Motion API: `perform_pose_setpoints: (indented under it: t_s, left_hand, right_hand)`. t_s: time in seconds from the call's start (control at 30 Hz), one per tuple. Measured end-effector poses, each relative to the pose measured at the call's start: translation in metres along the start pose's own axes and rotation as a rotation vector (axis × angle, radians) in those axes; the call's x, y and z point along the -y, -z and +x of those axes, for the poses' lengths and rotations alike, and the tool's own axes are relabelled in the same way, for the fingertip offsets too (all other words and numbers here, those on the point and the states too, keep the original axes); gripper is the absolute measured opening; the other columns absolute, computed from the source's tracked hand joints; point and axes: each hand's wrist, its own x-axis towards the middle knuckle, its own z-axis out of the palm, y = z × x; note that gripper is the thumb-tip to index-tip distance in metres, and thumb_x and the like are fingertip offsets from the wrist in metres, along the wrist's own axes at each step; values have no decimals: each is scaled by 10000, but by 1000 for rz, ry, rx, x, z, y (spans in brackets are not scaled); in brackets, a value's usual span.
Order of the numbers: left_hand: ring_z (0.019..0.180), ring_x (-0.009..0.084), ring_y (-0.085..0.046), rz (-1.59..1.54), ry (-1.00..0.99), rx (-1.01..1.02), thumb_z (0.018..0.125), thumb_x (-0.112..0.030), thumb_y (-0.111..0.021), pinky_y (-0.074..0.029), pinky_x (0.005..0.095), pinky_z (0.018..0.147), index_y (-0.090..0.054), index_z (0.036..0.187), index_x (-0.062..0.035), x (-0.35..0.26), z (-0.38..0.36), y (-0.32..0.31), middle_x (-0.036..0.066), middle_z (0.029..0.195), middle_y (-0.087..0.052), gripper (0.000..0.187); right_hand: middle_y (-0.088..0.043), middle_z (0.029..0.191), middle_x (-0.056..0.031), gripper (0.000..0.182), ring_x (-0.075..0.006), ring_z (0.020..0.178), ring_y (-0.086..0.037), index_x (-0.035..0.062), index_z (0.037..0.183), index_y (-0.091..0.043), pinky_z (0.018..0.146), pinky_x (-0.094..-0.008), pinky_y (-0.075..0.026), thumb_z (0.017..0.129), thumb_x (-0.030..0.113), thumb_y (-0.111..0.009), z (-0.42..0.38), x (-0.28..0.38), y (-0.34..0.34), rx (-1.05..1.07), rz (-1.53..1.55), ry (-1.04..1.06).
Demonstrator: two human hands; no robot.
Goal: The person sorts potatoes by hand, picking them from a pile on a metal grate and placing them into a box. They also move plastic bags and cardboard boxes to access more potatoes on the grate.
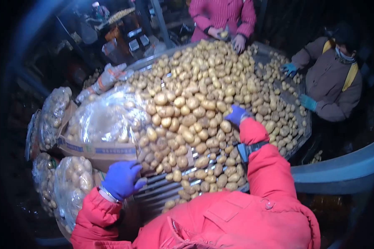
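Observation:
A large heap of potatoes (199, 112) spreads over a ribbed metal table (153, 193). My left hand (122, 180), in a blue glove, is open with its fingers apart and holds nothing. It hovers by the front corner of a cardboard box (104, 150), which has a clear plastic bag of potatoes (108, 114) in it. My right hand (238, 115), also blue-gloved, reaches into the heap. Its fingers are spread and touch potatoes; none is visibly gripped.
More plastic-wrapped potatoes (75, 178) stand at the left. Across the table a person in a pink knit top (220, 16) holds a potato. At the right, another person in a dark jacket (330, 79) has teal gloves at the table edge. A blue-grey curved panel (336, 168) lies right of me.

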Motion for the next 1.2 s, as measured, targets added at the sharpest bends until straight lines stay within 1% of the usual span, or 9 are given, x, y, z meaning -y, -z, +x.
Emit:
perform_pose_setpoints:
  t_s: [0.1, 0.2, 0.43, 0.57, 0.6, 0.87, 0.9, 1.1, 1.2]
  left_hand:
    - [958, 367, -703, -6, 49, 111, 881, -476, -739, -561, 492, 831, -715, 1139, -74, -4, 2, 7, 139, 1106, -703, 479]
    - [995, 373, -710, -15, 81, 186, 893, -467, -730, -567, 481, 866, -717, 1159, -70, -7, 1, 12, 148, 1140, -719, 478]
    - [956, 352, -713, -26, 16, 136, 921, -529, -673, -567, 491, 828, -721, 1091, -87, -3, 1, 5, 125, 1064, -705, 476]
    - [1038, 357, -709, -13, 86, 264, 912, -467, -715, -568, 465, 895, -719, 1157, -80, -5, 3, 6, 124, 1179, -718, 458]
    - [1038, 357, -709, -11, 84, 262, 913, -466, -715, -569, 465, 894, -719, 1157, -80, -5, 2, 6, 125, 1181, -718, 457]
    - [1036, 360, -709, -23, 65, 247, 914, -467, -717, -570, 465, 890, -716, 1154, -74, -4, 2, 5, 129, 1181, -718, 460]
    - [1034, 361, -709, -21, 65, 248, 913, -468, -718, -570, 465, 889, -717, 1152, -76, -3, 2, 4, 127, 1179, -718, 459]
    - [1007, 353, -712, -15, 46, 213, 912, -502, -684, -570, 481, 866, -721, 1120, -92, 0, 0, -3, 123, 1132, -712, 461]
    - [1005, 351, -712, -4, 50, 232, 915, -517, -664, -570, 489, 862, -724, 1127, -96, -2, 1, -1, 125, 1120, -709, 475]
  right_hand:
    - [-607, 1451, -272, 1032, -410, 1317, -609, 13, 1479, -555, 1107, -436, -493, 688, 581, -895, 37, -42, -28, -54, 149, 148]
    - [-752, 1088, -223, 644, -398, 1003, -717, -19, 1040, -746, 869, -482, -552, 763, 551, -862, 46, -48, -23, -59, -51, 315]
    - [-631, 744, -17, 382, -137, 594, -544, 85, 763, -658, 545, -343, -446, 805, 366, -912, 7, -42, 4, 137, 535, -58]
    - [-650, 766, -11, 280, -124, 651, -560, 70, 793, -677, 588, -326, -460, 820, 242, -897, 5, -42, -14, 55, 804, 149]
    - [-660, 779, -9, 229, -120, 681, -570, 68, 857, -712, 617, -321, -468, 815, 199, -896, 1, -38, -18, 141, 1089, -20]
    - [-690, 771, -12, 332, -126, 593, -570, 73, 891, -742, 530, -304, -439, 910, 399, -803, 14, -34, -25, 198, 622, 159]
    - [-693, 755, -15, 350, -131, 603, -585, 64, 889, -748, 538, -309, -458, 899, 407, -815, 16, -35, -34, 187, 807, 134]
    - [-690, 768, -34, 353, -138, 644, -624, 47, 903, -717, 540, -325, -490, 818, 338, -898, 14, -37, -42, 228, 880, 149]
    - [-706, 823, -26, 344, -127, 712, -648, 50, 1051, -733, 607, -305, -519, 814, 226, -912, -1, -31, -33, 213, 716, 110]
